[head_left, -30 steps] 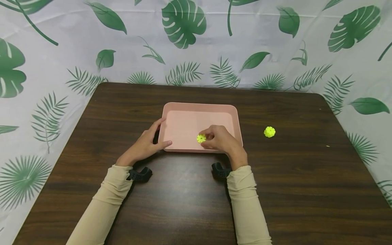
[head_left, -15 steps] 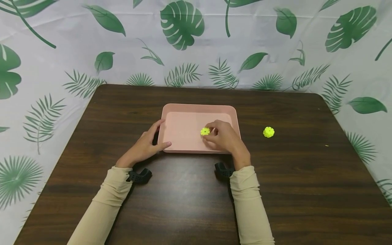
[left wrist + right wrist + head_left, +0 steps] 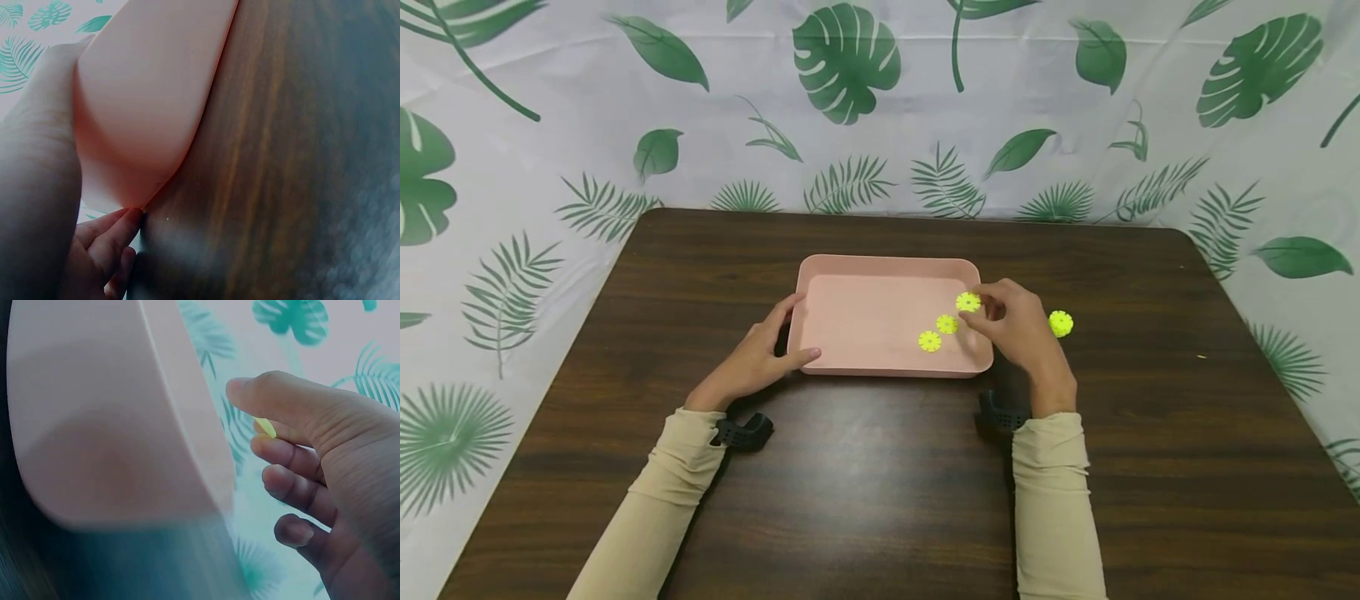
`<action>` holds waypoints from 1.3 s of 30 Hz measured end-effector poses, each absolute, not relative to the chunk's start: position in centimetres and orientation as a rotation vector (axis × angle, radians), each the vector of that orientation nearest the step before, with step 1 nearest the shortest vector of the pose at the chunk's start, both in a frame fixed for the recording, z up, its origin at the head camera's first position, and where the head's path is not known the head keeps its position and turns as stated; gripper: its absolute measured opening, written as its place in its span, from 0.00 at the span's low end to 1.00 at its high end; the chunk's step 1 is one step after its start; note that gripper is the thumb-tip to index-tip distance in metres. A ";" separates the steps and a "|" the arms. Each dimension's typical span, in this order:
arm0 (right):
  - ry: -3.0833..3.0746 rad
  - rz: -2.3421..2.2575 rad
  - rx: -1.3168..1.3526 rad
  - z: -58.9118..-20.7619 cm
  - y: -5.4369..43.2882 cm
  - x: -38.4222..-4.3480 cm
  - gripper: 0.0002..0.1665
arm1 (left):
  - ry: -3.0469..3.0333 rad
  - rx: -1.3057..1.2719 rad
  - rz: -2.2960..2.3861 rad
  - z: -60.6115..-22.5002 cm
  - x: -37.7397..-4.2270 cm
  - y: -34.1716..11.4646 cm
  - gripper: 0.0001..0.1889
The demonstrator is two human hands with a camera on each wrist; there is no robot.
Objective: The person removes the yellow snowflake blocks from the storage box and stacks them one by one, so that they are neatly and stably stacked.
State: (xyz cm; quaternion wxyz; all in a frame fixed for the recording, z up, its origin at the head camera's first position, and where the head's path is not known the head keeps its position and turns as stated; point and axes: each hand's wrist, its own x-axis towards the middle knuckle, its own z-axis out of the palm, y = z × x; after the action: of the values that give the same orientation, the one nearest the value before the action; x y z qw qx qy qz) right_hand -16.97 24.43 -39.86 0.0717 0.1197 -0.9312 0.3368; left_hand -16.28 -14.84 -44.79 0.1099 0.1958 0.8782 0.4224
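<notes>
A pink tray (image 3: 865, 312) lies on the table. My left hand (image 3: 748, 358) holds it at the near left corner, thumb over the near rim and fingers along the left side; in the left wrist view its fingertips (image 3: 134, 215) touch the tray's corner. Over the tray's right side, my right hand (image 3: 1018, 325) pinches a small yellow notched disc (image 3: 967, 302) between thumb and forefinger. The right wrist view shows that disc (image 3: 266, 427) nearly edge-on. Two similar discs, one nearer (image 3: 929, 341) and one farther (image 3: 947, 324), appear in the tray's right half.
To the right of the tray, partly behind my right hand, sits a small yellow cluster (image 3: 1061, 323), apparently of such discs. A tiny pale scrap (image 3: 1202, 357) lies farther right on the dark wooden table (image 3: 850, 500). A leaf-patterned cloth (image 3: 925, 100) hangs behind.
My right hand has moved right and slightly away from me with a disc in its fingers. Two discs now show in the tray where the hand was. The left hand keeps its place.
</notes>
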 end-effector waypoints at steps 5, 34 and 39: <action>-2.792 0.958 0.297 -40.0 27.2 -16.6 0.19 | 2.583 0.574 1.243 -44.9 -16.3 -14.8 0.49; -2.691 0.929 -0.206 -42.7 35.5 -14.6 0.25 | 2.580 0.565 1.238 -44.9 -16.3 -14.8 0.49; -2.710 0.925 -0.200 -42.7 35.2 -14.8 0.25 | 2.582 0.545 1.234 -44.7 -16.3 -14.8 0.49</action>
State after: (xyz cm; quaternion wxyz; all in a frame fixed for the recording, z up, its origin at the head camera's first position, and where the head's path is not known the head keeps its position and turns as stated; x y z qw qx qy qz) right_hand -14.79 35.17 -42.74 0.1351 -0.0691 -0.9354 0.3194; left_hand -16.28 -14.77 -44.72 0.1139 0.1857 0.8807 0.4207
